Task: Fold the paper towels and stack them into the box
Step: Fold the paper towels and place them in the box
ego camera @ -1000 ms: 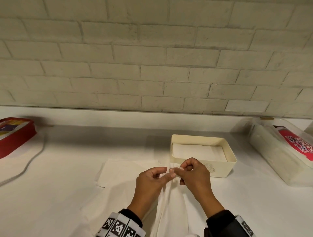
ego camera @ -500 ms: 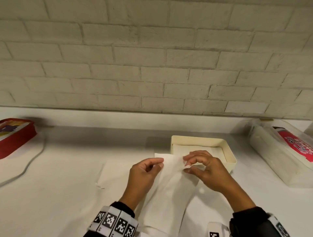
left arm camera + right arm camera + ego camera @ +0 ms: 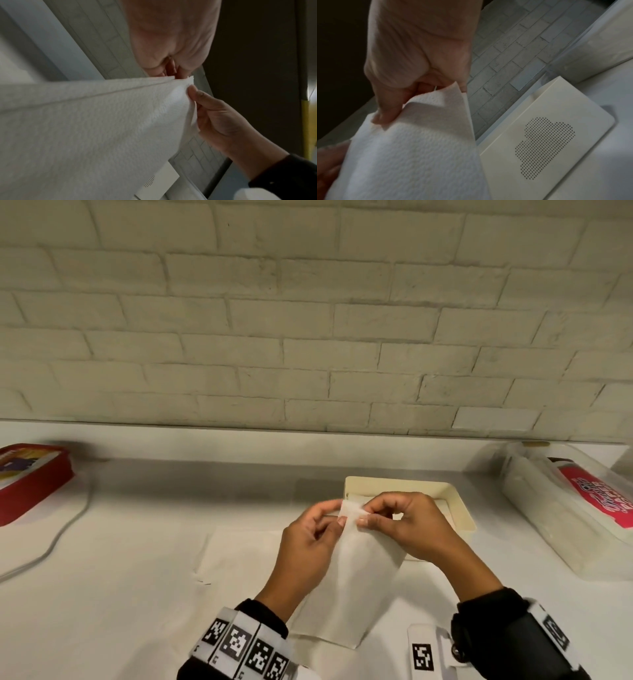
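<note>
Together, left hand [image 3: 310,546] and right hand [image 3: 409,529] fingers pinching paper towel [image 3: 356,580], before box [image 3: 459,508]

White paper towel [image 3: 356,573], cream box [image 3: 460,510] with a black dotted cloud pattern, red tin [image 3: 32,481]

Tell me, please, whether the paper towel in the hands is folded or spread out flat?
Folded. The paper towel hangs as a narrow doubled strip, both hands pinching its top corners; the left wrist view shows two layered edges meeting.
</note>
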`<act>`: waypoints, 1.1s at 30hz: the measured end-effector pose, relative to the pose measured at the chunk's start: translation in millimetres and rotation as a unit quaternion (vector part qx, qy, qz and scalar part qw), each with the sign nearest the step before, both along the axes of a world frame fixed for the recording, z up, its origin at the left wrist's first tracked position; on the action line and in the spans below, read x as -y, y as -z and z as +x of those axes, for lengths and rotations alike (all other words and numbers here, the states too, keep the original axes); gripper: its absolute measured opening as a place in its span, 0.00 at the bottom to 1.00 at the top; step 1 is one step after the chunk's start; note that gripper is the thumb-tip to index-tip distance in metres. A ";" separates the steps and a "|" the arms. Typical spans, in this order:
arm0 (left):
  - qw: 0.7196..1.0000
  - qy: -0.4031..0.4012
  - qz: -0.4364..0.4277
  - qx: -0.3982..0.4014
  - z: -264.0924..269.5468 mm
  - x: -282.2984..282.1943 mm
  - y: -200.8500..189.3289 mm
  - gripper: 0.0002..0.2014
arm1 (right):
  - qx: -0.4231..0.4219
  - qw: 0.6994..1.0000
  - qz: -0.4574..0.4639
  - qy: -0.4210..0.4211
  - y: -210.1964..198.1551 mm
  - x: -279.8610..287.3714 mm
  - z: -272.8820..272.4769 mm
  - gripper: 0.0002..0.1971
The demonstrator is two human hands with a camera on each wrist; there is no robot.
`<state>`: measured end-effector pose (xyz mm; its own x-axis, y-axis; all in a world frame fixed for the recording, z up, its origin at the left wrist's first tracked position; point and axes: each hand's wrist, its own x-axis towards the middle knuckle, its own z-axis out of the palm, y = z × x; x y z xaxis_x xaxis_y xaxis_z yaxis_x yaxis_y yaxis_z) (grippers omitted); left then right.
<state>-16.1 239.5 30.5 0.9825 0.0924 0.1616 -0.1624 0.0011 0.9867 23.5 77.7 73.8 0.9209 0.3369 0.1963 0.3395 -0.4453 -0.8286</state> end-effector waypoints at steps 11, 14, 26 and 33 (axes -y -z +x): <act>0.999 0.035 -0.014 0.016 4.4 3.3 -7.9 0.08 | 0.057 0.998 0.025 0.027 8.2 -4.1 5.4 0.10; 0.997 0.076 0.004 0.005 11.7 5.5 -11.3 0.10 | 0.079 0.994 0.049 0.053 2.4 -1.1 8.2 0.12; 0.987 0.092 0.114 0.063 36.4 15.1 -24.5 0.12 | 0.155 0.967 0.083 0.185 -25.5 54.9 22.2 0.12; 0.983 0.161 0.085 0.021 44.7 27.6 -23.6 0.07 | 0.130 0.961 0.157 0.185 -31.3 68.7 30.7 0.11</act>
